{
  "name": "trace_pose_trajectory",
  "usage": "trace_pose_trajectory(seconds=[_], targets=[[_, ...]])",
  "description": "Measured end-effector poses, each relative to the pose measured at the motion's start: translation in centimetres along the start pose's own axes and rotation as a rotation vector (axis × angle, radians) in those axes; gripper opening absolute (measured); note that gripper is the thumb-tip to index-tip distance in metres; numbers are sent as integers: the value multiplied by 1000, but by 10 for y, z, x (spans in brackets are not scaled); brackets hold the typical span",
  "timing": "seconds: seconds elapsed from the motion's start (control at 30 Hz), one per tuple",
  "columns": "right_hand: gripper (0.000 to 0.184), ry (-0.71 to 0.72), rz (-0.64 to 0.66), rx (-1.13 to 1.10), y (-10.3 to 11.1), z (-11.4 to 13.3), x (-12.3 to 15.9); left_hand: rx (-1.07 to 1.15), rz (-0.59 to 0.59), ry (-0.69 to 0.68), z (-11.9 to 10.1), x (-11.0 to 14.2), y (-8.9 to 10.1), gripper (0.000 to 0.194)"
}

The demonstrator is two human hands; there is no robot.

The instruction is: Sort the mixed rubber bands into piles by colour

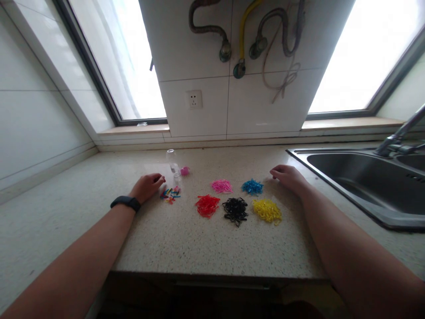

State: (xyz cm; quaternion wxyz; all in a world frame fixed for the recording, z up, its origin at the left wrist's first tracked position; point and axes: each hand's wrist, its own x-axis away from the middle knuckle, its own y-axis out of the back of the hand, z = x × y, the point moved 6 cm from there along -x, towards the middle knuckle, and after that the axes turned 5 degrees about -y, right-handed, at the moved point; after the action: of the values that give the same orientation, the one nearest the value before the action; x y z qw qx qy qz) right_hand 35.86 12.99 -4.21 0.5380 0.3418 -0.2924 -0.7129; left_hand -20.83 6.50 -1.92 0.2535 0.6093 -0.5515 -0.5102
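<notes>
Five sorted heaps of small rubber bands lie on the speckled countertop (186, 239): pink (222, 186), blue (252, 187), red (207, 205), black (235, 209) and yellow (267, 211). A small mixed-colour heap (170, 193) lies to their left. My left hand (146, 187), with a black wristband (125, 202), rests beside that mixed heap, fingers curled with the tips touching it. A clear plastic bottle (173, 165) lies on its side just behind, with a pink cap (185, 171) next to it. My right hand (288, 176) rests palm down to the right of the blue heap, fingers loosely curled, holding nothing I can see.
A steel sink (358, 177) with a tap (398, 135) fills the right side. A tiled wall with a socket (194, 99) and hanging hoses (245, 40) stands behind. Windows flank it. The counter's front edge (215, 272) runs close to me.
</notes>
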Motion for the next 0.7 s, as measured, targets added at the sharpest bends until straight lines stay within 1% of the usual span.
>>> trace_pose_trajectory(seconds=[0.13,0.23,0.3,0.37,0.43,0.53,0.63,0.7], targets=[[23,22,24,46,-1,7,4,-10,0,-35,3,-2,-2,45],[21,57,39,45,-1,17,9,-10,-11,-44,5,-2,-2,45],[22,90,30,0,0,29,15,-4,-13,-42,6,-3,-3,45],[23,145,13,-65,1,49,23,11,-13,-40,7,-3,-3,44],[23,221,2,-116,1,79,36,24,-17,-44,8,-4,-3,44],[25,376,53,-161,-5,141,63,23,-29,-45,10,-5,-4,44],[24,550,171,-116,-19,209,96,15,-39,-33,13,-6,-5,45],[21,647,268,-64,-35,248,117,14,-41,-33,14,-7,-6,45]])
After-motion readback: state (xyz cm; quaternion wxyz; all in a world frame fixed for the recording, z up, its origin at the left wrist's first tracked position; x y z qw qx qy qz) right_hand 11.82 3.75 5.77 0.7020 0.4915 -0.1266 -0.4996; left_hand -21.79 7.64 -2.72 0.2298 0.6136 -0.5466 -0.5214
